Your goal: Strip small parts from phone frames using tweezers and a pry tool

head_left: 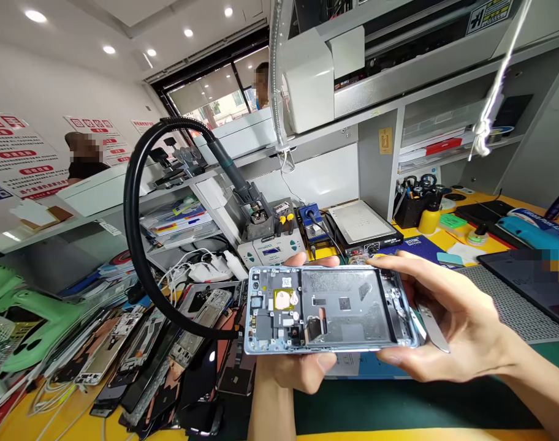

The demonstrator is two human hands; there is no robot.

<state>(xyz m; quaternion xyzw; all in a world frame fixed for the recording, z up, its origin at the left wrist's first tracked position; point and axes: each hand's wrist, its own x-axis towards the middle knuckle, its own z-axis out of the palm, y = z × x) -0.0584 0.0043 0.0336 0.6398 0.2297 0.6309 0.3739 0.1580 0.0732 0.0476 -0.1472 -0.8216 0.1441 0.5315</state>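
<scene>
An opened phone frame (pixel 344 331), light blue at the rim with its inner parts showing, is held up sideways above the bench. My left hand (pixel 302 370) grips its lower edge with the thumb, and its fingertips show over the top edge. My right hand (pixel 467 324) is closed round the right end of the frame, fingers above and thumb below. A thin metal blade (pixel 433 331), probably a pry tool, also sits in the right hand, its tip pointing down. The back of the frame is hidden from me.
Several phone parts (pixel 201 331) lie piled at the left beneath a black flexible hose (pixel 132 214). Behind stand a soldering station (pixel 273 250) and a flat heating plate (pixel 365 223). A dark phone screen (pixel 528 288) rests on the perforated mat at the right. A knotted white cord (pixel 484 131) hangs above.
</scene>
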